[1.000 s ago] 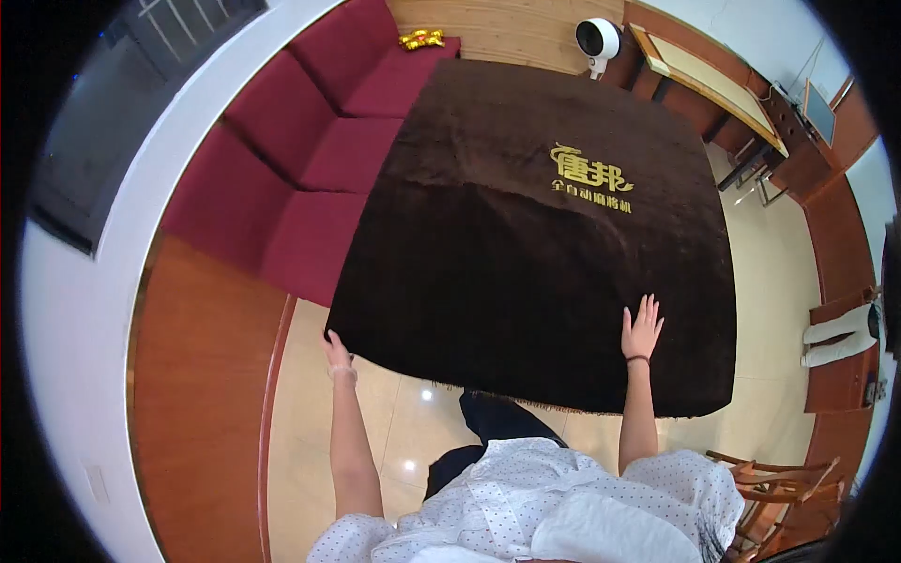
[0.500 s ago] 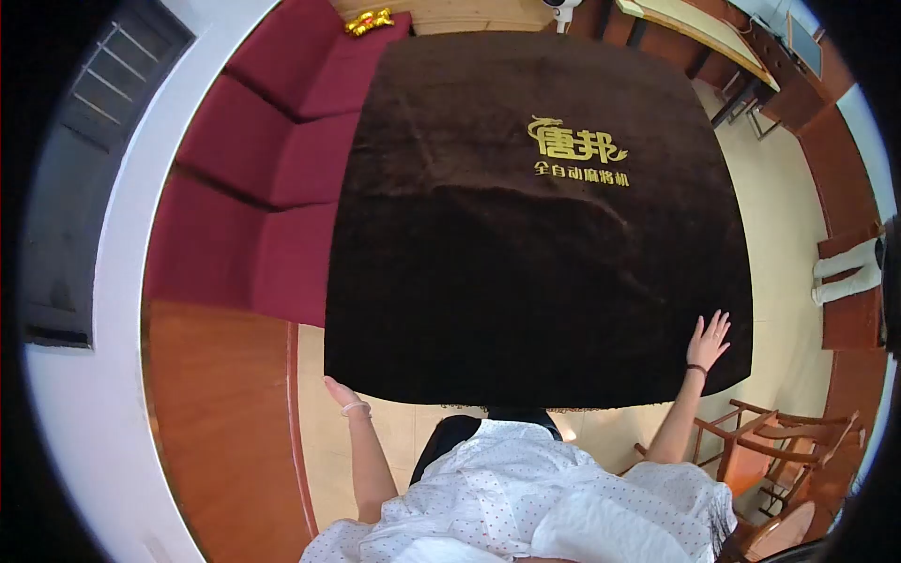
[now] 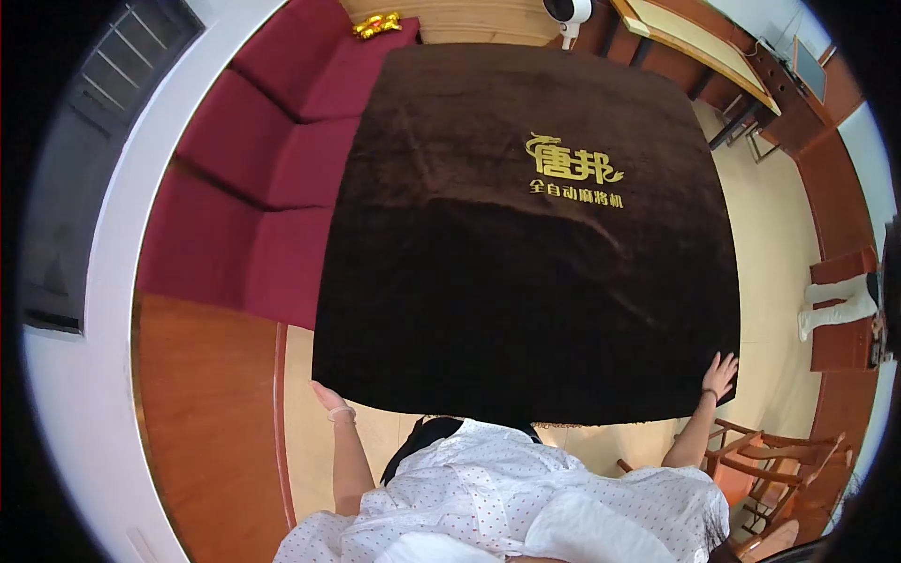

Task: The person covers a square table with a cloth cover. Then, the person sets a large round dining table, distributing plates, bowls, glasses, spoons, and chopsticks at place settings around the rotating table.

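Note:
A dark brown plush table cover (image 3: 488,310) lies spread over a square table, with gold Chinese lettering and a dragon emblem on its far half. My left hand (image 3: 328,397), with a pale bangle at the wrist, grips the cover at its near left corner; part of the fingers is hidden at the edge. On the near right corner my right hand (image 3: 720,375) lies palm down on the cloth, fingers apart, a dark band round its wrist. A fringe shows along part of the near edge.
Dark red seats (image 3: 206,225) line the left side, a gold shiny object (image 3: 377,25) on the far one. Wooden chairs (image 3: 774,460) stand near right. A desk (image 3: 699,52) is at the far right, and another person's light trousers (image 3: 840,303) show at the right.
My right hand has slid toward me and right, to the near right corner. The lettering sits slightly lower in view, and the view has shifted a little. My left hand stays at its corner.

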Demonstrator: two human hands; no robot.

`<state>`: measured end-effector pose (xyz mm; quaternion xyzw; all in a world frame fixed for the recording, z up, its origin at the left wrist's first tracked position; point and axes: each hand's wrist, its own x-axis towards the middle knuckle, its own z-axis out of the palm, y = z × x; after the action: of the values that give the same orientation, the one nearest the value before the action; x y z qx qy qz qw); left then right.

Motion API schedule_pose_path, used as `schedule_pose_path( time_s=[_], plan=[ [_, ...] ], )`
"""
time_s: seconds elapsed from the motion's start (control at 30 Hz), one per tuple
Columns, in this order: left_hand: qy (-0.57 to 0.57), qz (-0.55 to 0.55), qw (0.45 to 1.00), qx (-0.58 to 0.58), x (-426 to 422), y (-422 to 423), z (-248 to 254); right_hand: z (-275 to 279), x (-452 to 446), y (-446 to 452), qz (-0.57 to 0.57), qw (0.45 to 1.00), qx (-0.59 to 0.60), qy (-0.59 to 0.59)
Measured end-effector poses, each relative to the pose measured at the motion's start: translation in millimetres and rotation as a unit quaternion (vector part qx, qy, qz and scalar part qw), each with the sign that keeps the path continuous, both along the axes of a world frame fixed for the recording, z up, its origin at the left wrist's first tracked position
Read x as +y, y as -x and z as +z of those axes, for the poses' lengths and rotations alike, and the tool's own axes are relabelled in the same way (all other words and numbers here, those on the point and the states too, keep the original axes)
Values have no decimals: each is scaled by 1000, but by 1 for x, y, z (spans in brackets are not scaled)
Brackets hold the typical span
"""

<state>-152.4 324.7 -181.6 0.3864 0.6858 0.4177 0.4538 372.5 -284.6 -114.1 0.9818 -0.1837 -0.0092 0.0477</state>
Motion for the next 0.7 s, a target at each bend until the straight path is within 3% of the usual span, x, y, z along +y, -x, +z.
schedule_pose_path(
  time_s=[0.2, 0.3, 0.4, 0.47, 0.53, 0.57, 0.63, 0.67, 0.7],
  plan=[
    [13, -4, 1000, 29, -1, -7, 13, -5, -46, -5, -30, 999, 36, -20],
    [14, -4, 1000, 7, -1, -6, 10, -3, -45, -25, -110, 992, 58, -16],
    [22, -25, 999, -35, 0, -2, 10, -10, -38, -33, -32, 999, -23, 5],
    [35, -42, 997, -60, 5, 12, 1, -11, -41, -28, -40, 999, 11, -11],
    [-6, -116, 993, -9, 18, 35, -31, -6, -40, -31, -49, 998, 41, -27],
    [-4, -113, 994, -8, 13, 34, -22, -4, -44, -36, -83, 994, 67, -31],
    [-18, -138, 982, 130, 8, 20, 11, -22, -76, -65, -144, 982, 121, -10],
    [-18, -131, 983, 130, 10, 21, 17, -20, -68, -64, -138, 983, 121, -11],
    [0, -154, 964, 215, 10, 25, 22, -14, -51, -59, -99, 993, 65, 27]
  ],
)
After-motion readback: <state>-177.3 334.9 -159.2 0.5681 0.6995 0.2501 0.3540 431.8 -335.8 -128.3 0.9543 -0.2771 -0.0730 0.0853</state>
